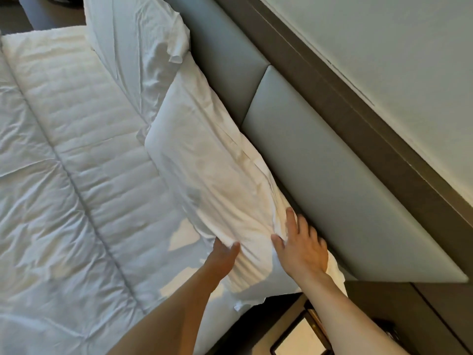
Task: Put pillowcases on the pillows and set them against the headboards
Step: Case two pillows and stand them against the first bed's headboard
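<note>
We're holding near pillow [204, 160] end-on: long axis running away along headboard [332, 175]. Left hand [225, 252] pinching corner, right hand [302, 248] lying flat, fingers spread, nearer headboard side.

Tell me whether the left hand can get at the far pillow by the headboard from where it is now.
Probably not without moving up the bed: the left hand grips the near pillow, and that pillow's whole length lies between it and the far pillow against the headboard.
</note>
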